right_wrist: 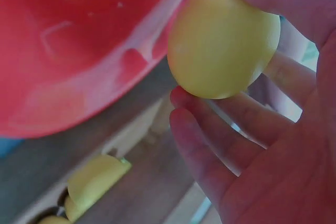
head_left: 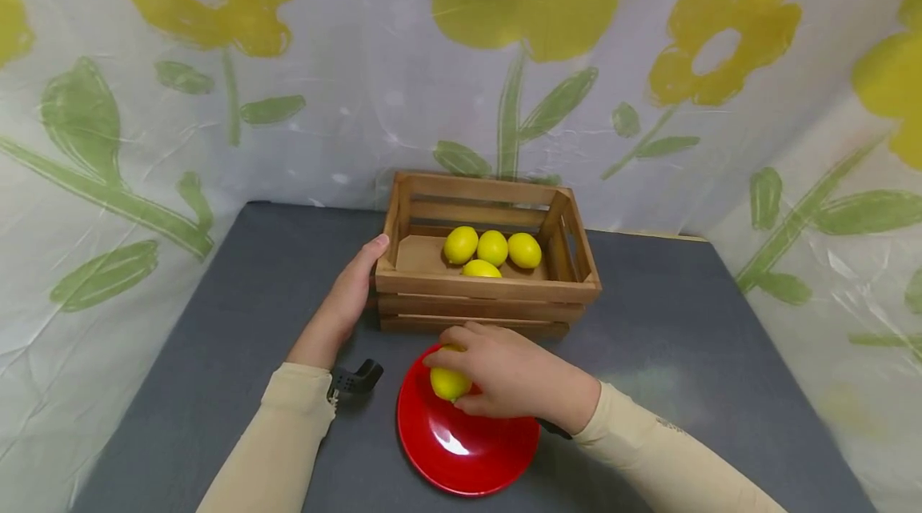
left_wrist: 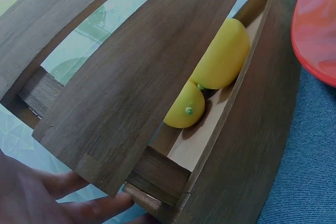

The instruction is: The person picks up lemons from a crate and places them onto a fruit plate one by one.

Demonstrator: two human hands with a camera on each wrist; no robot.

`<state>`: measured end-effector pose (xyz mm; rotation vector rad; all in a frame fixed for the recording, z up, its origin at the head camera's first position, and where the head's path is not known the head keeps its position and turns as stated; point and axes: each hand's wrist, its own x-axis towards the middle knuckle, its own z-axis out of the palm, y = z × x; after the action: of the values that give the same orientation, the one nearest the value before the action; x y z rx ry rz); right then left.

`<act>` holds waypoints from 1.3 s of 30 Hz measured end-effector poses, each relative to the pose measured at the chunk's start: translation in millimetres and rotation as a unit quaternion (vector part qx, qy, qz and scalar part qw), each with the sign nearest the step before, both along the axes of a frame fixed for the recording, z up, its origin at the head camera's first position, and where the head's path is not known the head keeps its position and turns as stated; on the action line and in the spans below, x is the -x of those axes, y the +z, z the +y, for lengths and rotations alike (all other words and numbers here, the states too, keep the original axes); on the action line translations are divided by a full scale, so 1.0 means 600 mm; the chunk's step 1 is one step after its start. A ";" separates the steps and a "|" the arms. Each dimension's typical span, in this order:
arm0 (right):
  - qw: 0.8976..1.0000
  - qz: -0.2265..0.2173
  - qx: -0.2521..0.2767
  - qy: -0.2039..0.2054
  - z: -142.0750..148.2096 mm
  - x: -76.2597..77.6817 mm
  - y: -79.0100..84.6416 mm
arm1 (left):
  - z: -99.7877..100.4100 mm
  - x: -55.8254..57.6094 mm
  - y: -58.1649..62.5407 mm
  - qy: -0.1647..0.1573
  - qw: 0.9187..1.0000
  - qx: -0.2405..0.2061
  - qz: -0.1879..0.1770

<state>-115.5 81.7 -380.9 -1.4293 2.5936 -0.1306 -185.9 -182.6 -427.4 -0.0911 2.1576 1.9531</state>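
My right hand [head_left: 507, 373] grips a yellow lemon [head_left: 448, 383] between thumb and fingers, over the left part of a red plate [head_left: 468, 465]. In the right wrist view, this lemon [right_wrist: 223, 43] overlaps the plate's rim, with the thumb on one side and fingers on the other. My left hand [head_left: 346, 289] touches the left end of a slatted wooden crate [head_left: 483, 306], its fingers fairly straight against the corner. Several more lemons [head_left: 493, 247] lie on the crate's floor. The front wall partly hides the nearest one.
The crate stands on a dark grey table [head_left: 648, 321], just beyond the plate. Behind it hangs a pale sheet [head_left: 346, 97] with yellow flowers, which also runs along both sides. A black strap piece [head_left: 358, 377] sticks out from my left wrist.
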 end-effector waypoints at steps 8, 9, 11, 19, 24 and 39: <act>1.000 -0.018 -0.004 -0.012 -0.006 -0.001 -0.018 | 0.002 -0.001 0.000 -0.009 1.000 0.000 0.002; 1.000 -0.019 -0.003 -0.013 -0.006 -0.001 -0.020 | 0.002 0.000 0.000 -0.010 1.000 0.000 0.002; 1.000 -0.020 -0.006 -0.016 -0.006 -0.001 -0.023 | 0.002 0.001 -0.002 -0.013 1.000 -0.003 0.004; 0.999 -0.025 -0.015 -0.014 -0.007 -0.002 -0.028 | 0.000 -0.002 -0.004 -0.010 1.000 0.003 -0.006; 1.000 -0.015 -0.016 -0.010 -0.010 -0.001 -0.027 | -0.003 0.000 -0.002 -0.013 1.000 -0.001 -0.005; 0.999 -0.024 -0.019 -0.011 -0.013 0.001 -0.031 | -0.002 -0.002 -0.002 -0.015 1.000 -0.006 0.004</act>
<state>-116.0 74.2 -399.7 -1.3672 2.5599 -0.1185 -184.9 -183.9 -428.3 -0.0476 2.1401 1.9529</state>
